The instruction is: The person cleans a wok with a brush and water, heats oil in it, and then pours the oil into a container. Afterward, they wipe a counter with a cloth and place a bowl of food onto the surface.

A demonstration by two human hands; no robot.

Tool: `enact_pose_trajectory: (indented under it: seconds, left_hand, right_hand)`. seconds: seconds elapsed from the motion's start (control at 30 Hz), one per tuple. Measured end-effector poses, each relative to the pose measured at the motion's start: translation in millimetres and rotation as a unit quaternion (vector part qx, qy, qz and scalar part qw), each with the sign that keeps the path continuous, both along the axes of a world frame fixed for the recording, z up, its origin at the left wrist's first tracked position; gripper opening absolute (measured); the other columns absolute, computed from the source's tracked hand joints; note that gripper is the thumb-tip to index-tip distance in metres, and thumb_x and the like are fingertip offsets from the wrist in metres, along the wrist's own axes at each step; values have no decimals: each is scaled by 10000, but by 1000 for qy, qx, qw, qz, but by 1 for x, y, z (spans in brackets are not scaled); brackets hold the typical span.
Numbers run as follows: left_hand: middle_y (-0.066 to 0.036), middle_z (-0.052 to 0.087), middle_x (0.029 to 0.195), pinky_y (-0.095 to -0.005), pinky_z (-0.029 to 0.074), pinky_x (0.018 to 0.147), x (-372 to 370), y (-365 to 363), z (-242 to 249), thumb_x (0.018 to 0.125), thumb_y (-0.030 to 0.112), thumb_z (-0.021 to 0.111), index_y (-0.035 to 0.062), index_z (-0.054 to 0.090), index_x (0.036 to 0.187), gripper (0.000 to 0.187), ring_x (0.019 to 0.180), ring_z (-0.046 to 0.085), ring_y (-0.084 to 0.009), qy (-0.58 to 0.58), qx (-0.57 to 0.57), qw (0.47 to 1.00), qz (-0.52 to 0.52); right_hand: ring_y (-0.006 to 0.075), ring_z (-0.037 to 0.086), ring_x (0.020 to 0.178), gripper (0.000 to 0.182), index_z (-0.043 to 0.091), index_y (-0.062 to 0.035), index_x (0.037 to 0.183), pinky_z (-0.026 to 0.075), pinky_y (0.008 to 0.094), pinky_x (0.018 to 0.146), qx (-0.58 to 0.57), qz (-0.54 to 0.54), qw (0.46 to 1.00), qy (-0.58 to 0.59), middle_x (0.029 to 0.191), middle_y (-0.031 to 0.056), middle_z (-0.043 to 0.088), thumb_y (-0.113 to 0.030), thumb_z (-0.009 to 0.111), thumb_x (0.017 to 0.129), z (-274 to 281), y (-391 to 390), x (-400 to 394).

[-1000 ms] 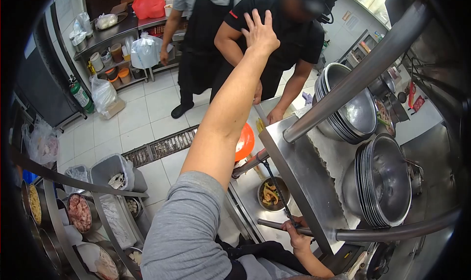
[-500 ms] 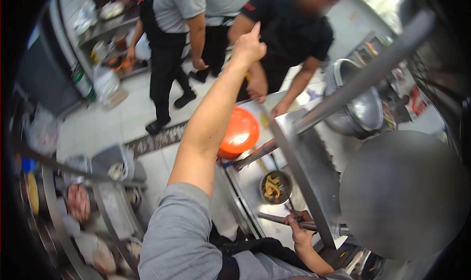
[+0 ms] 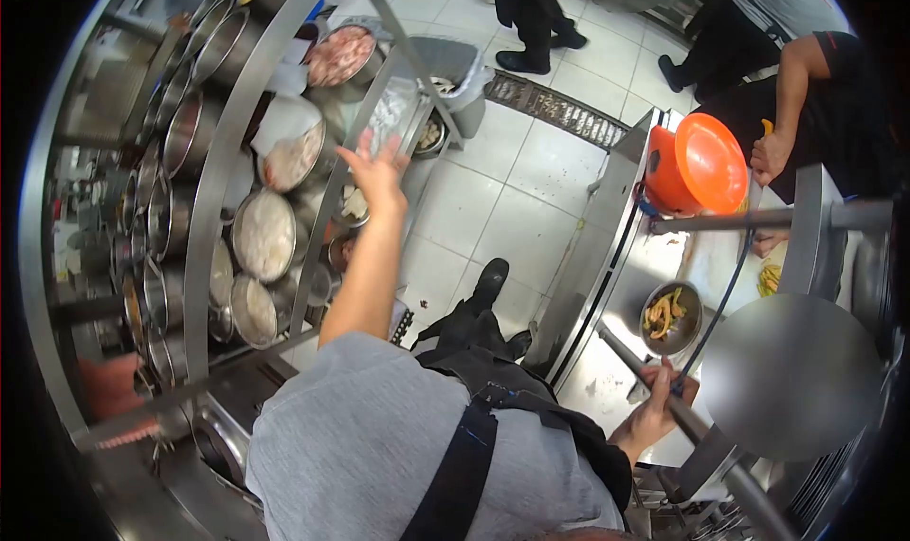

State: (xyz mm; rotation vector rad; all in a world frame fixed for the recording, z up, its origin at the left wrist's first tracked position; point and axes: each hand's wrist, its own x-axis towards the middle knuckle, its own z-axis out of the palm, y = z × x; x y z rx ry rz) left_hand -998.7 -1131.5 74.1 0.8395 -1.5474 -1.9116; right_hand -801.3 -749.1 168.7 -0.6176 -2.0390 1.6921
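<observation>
My left hand (image 3: 381, 176) is stretched out beside the metal shelf rack, its fingers spread and nothing in it. Near it on the rack stand a bowl of pink meat (image 3: 341, 55) and a pot with pale contents (image 3: 265, 236). Low on the right, my right hand (image 3: 661, 403) is wrapped round a metal bar (image 3: 697, 425) at the counter. A dark cable runs down to that hand. Just above it, a metal bowl with yellow-green pieces (image 3: 671, 318) sits on the steel counter (image 3: 607, 375).
An orange bowl (image 3: 711, 164) stands at the counter's far end. Beyond it a co-worker's hand (image 3: 773, 157) holds something with a yellow handle. Other people's legs (image 3: 531, 19) are at the top. A lined bin (image 3: 464, 72) and a floor drain (image 3: 555, 110) lie ahead.
My left hand has swung from pointing near the co-workers to the rack on the left, and its fingers have spread. The view has turned left and down. My right hand stays at the bar.
</observation>
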Motion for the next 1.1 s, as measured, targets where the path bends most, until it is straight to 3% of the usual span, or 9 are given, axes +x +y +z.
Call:
enact_pose_trajectory:
  seconds: [0.23, 0.4, 0.47, 0.6, 0.63, 0.73, 0.87, 0.93, 1.1]
  left_hand:
    - [-149, 453, 1276, -306, 485, 612, 48, -11, 11, 835, 8, 508, 59, -258, 1381, 942, 821, 643, -211, 58, 41, 989, -133]
    - [-85, 632, 1028, -308, 495, 635, 186, 89, -54, 860, 149, 587, 67, 348, 1364, 563, 847, 641, -184, -140, -48, 930, -337]
    - [-147, 649, 1006, -356, 499, 771, 257, 96, -112, 827, 209, 612, 28, 504, 1234, 458, 894, 634, -257, -186, -383, 785, -450]
    - [-174, 646, 977, -440, 501, 725, 385, 54, -176, 764, 403, 556, 92, 587, 1101, 460, 854, 631, -317, -292, -401, 403, -769]
    - [-134, 649, 912, -411, 508, 631, 426, 5, -281, 771, 440, 563, 92, 600, 1084, 470, 780, 627, -233, -377, -251, 482, -750]
    - [-119, 638, 941, -431, 507, 569, 476, -29, -234, 787, 415, 564, 62, 592, 1115, 482, 776, 623, -229, -364, -148, 642, -658]
    - [-183, 622, 1054, -396, 490, 834, 499, -68, -223, 752, 289, 577, 15, 609, 1072, 423, 954, 607, -344, -427, -507, 413, -624]
    - [-172, 638, 1002, -382, 508, 786, 503, -44, -154, 708, 270, 614, 25, 642, 997, 380, 883, 627, -319, -563, -150, 730, -357]
    - [-150, 636, 1002, -412, 555, 598, 539, -89, -202, 728, 67, 638, 37, 553, 1185, 466, 793, 648, -288, -481, -241, 710, -455]
  right_hand:
    - [135, 573, 671, 151, 497, -3, 936, 477, 275, 672, -48, 75, 995, 48, 824, 92, 571, -71, 608, 859, -12, 18, 8]
    - [139, 593, 591, 229, 606, 49, 898, 480, 270, 589, 26, 87, 994, 53, 677, 58, 623, -150, 682, 815, -24, 29, 4]
    - [189, 595, 684, 340, 583, 64, 885, 465, 324, 637, 10, 103, 994, 37, 684, 102, 600, -240, 703, 793, -19, 30, 5]
    - [176, 593, 575, 262, 544, 22, 835, 458, 305, 549, 271, 94, 957, 32, 637, 91, 580, -193, 688, 796, -48, 39, -4]
    - [184, 595, 577, 300, 538, 28, 848, 461, 312, 554, 189, 92, 976, 49, 649, 101, 586, -227, 686, 794, -52, 36, -6]
    - [199, 598, 580, 372, 533, 39, 885, 470, 320, 566, 107, 90, 987, 84, 656, 117, 590, -290, 679, 790, -45, 33, -8]
    - [213, 605, 589, 448, 528, 48, 935, 482, 326, 581, 146, 94, 982, 72, 652, 127, 586, -348, 669, 780, -40, 35, -8]
    - [211, 607, 588, 441, 527, 49, 930, 483, 328, 578, 135, 100, 983, 76, 657, 123, 589, -336, 675, 774, -35, 36, -6]
    - [350, 613, 755, 484, 537, 43, 938, 463, 395, 723, 87, 119, 989, -12, 772, 197, 629, -399, 644, 770, -22, 35, -1]
